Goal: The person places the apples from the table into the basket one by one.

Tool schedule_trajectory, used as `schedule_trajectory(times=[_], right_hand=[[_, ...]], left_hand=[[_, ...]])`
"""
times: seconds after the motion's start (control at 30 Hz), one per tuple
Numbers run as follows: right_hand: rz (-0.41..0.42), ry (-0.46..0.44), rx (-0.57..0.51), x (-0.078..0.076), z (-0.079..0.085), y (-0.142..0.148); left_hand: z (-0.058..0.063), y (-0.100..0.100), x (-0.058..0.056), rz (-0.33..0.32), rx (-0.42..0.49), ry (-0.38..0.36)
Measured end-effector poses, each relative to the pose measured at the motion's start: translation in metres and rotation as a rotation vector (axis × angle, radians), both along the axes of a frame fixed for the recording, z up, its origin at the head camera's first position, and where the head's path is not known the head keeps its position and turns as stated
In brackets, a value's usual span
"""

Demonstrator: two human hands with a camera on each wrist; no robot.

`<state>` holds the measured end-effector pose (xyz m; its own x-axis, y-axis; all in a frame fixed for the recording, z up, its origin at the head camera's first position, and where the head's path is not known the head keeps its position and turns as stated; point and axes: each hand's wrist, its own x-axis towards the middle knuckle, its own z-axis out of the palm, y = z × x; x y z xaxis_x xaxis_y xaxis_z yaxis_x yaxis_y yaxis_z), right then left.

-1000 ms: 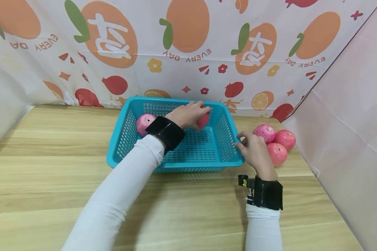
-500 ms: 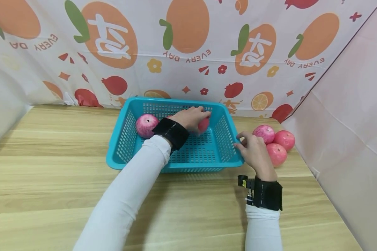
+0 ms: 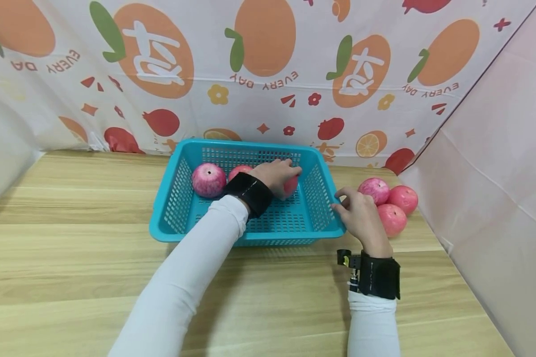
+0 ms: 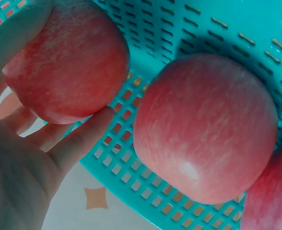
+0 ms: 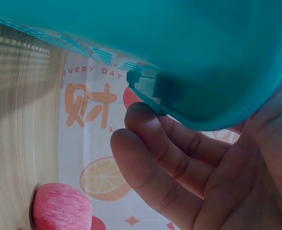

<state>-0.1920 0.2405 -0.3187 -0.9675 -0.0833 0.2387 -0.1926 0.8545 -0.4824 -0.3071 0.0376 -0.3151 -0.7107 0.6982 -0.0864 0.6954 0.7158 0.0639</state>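
Observation:
A blue plastic basket (image 3: 161, 225) with lattice walls stands on the table. Inside its right half, my left hand (image 3: 274, 176) grips a red apple (image 3: 291, 185) from above. The left wrist view shows thumb and fingers spread around that held apple (image 4: 69, 62). Another red apple (image 3: 240, 171) sits beside it, partly hidden by the hand, and a pink striped apple (image 3: 209, 180) lies at the basket's left end. My right hand (image 3: 361, 214) holds the basket's right rim, fingers curled under the edge in the right wrist view; its thumb is mostly hidden there.
To the right of the basket, a striped apple (image 3: 374, 190) and two red apples, one behind (image 3: 403, 199) and one in front (image 3: 391, 220), sit close together on the wooden table (image 3: 71, 258). A fruit-printed cloth (image 3: 259, 109) hangs right behind the basket.
My left hand has lowered slightly into the basket and nearer to me with its apple. The middle apple shows more behind the wrist. My right hand stays at the rim.

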Motion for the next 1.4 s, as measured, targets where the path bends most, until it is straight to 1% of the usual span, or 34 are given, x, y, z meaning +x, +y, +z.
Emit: schedule_trajectory(times=[0.2, 0.37, 0.5, 0.67, 0.77, 0.87, 1.0, 1.13, 1.4], right_hand=[[-0.004, -0.004, 0.009, 0.001, 0.001, 0.000], [0.000, -0.009, 0.005, 0.002, 0.001, -0.001], [-0.002, -0.011, 0.006, 0.002, 0.000, -0.001], [-0.001, -0.007, 0.003, 0.002, 0.000, -0.002], [0.002, -0.003, 0.000, 0.002, 0.000, -0.002], [0.004, -0.005, -0.001, 0.002, 0.001, -0.001], [-0.004, -0.007, 0.006, 0.002, 0.002, -0.001], [0.000, -0.010, 0.012, 0.002, 0.003, -0.002], [-0.005, -0.016, 0.004, 0.002, 0.002, -0.002]], left_hand=[[-0.002, 0.002, 0.003, -0.007, -0.008, 0.013], [-0.006, 0.001, 0.005, 0.026, -0.002, -0.002], [-0.008, 0.001, 0.007, 0.051, -0.025, 0.005], [-0.004, 0.002, 0.016, 0.078, -0.079, 0.040], [-0.001, 0.002, 0.020, 0.080, -0.084, 0.049], [0.001, 0.002, 0.023, 0.079, -0.081, 0.057], [0.002, 0.001, 0.024, 0.073, -0.076, 0.069], [0.001, 0.001, 0.024, 0.074, -0.077, 0.061], [-0.001, 0.003, 0.019, 0.089, -0.122, 0.034]])
